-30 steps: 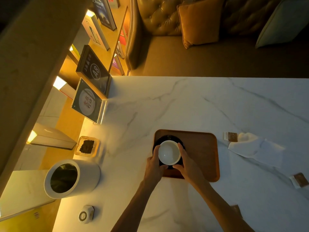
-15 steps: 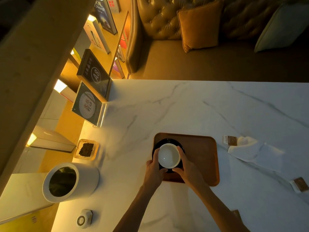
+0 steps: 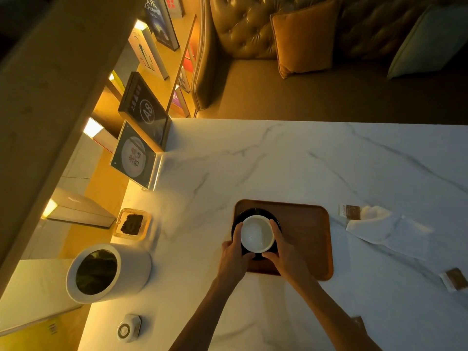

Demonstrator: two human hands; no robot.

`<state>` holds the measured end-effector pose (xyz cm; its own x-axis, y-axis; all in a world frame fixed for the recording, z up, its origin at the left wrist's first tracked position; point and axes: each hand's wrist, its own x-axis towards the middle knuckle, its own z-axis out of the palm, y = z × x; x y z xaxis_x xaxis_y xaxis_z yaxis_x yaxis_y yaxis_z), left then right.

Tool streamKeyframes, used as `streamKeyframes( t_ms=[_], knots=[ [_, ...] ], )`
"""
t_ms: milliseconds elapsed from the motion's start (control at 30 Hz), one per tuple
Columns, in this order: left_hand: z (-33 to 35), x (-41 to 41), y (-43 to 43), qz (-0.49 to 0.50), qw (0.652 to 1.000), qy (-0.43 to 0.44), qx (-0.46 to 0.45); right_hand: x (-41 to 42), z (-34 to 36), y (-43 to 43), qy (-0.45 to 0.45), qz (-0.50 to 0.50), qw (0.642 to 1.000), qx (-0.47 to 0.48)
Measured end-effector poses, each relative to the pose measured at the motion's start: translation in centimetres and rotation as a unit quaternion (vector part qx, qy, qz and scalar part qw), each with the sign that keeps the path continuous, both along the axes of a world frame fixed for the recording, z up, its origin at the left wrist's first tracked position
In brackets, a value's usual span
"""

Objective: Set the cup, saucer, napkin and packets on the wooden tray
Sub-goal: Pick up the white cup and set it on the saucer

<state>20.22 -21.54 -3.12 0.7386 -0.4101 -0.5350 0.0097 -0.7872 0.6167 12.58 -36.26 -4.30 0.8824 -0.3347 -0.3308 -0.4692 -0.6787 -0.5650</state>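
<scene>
The cup [image 3: 257,233] sits upright, mouth to the camera, on the dark saucer [image 3: 255,213], which lies on the left half of the tray [image 3: 302,234]; the tray rests on the marble table [image 3: 278,160]. The left hand [image 3: 234,252] and right hand [image 3: 283,254] are both curled round the cup wall, one on each side, fingertips touching the rim; whether they bear its weight or merely steady it cannot be told. No handle is visible, so the cup shows no heading. The tray's long axis runs left to right across the view, and its right half is bare. The remaining items all lie off the tray to the person's right. The napkin [image 3: 387,229] lies rumpled on the table just beyond the tray's right edge, its long axis slanting from upper left down to lower right. One packet [image 3: 350,211] touches or overlaps the napkin's upper left corner, long axis roughly left to right; which end is the opening cannot be read. A second packet [image 3: 455,279] lies well apart at the right edge of the view, tilted. A dark corner near the right forearm may be a third; it is too hidden to tell. Judgement: cup and saucer are placed; napkin and packets remain. The right hand is the nearer to all of them, and would reach rightward across the tray's bare half.
</scene>
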Motion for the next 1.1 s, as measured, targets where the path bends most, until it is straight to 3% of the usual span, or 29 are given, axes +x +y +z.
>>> streamKeyframes(
  t_ms=[1100],
  knots=[
    [-0.4,-0.1,0.4,0.002,1.0,0.014,-0.004,-0.4,-1.1,-0.2,0.007,-0.002,1.0,0.008]
  ],
)
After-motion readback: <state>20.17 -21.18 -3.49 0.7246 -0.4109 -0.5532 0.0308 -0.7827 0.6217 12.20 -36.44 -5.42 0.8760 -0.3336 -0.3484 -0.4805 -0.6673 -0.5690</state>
